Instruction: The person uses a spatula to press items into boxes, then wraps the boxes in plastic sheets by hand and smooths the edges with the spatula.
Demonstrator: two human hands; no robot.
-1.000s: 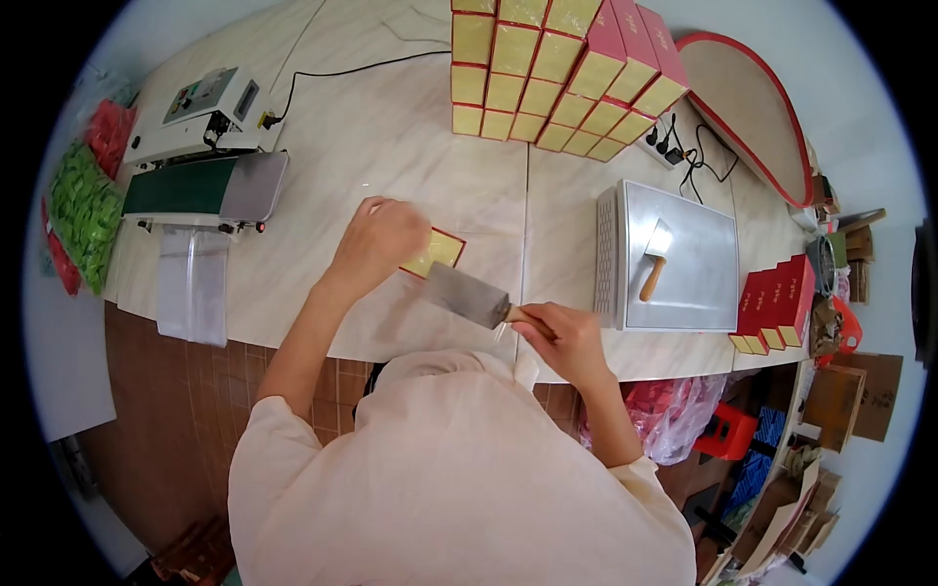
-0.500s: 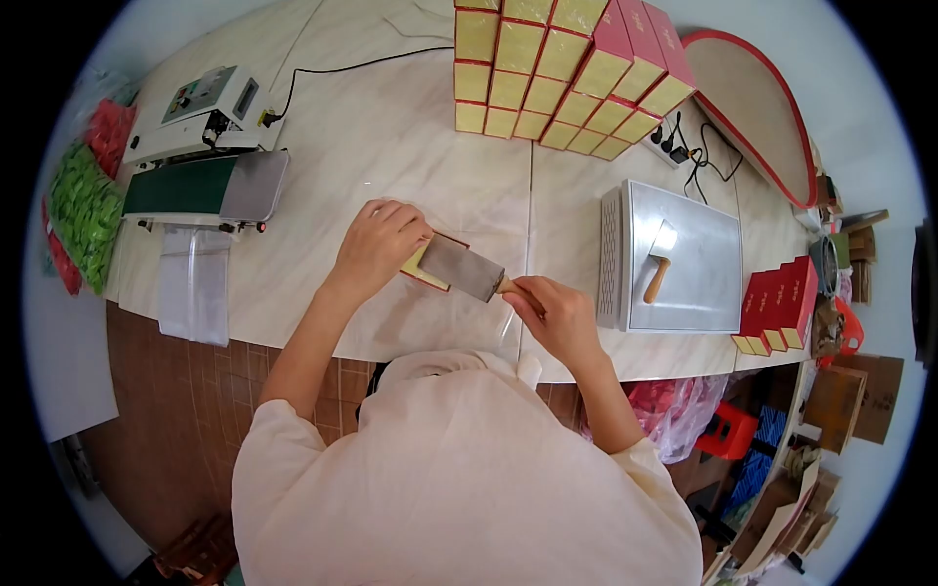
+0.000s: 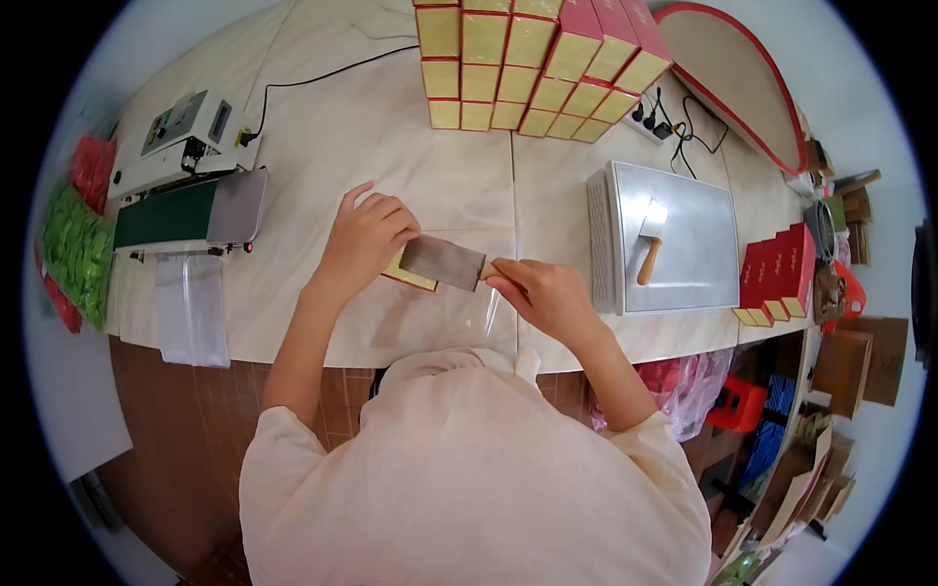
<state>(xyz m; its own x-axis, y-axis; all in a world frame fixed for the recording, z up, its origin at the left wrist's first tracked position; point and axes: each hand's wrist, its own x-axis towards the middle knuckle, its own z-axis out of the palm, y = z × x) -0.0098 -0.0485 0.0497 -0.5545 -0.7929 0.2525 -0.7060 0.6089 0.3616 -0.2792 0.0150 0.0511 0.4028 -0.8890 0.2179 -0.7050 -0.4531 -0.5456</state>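
Grey metal made up the blade of the scraper [image 3: 443, 264]; your right hand [image 3: 539, 295] had its grip closed around the wooden handle. The blade covered part of the small yellow box [image 3: 406, 275] on the pale bench [image 3: 322, 166] in front of you. Your left hand [image 3: 365, 237] curled its fingers by the blade's far end; whether that grip held anything could not be told. To your right, a second scraper [image 3: 650, 244] lay on a metal case [image 3: 699, 234].
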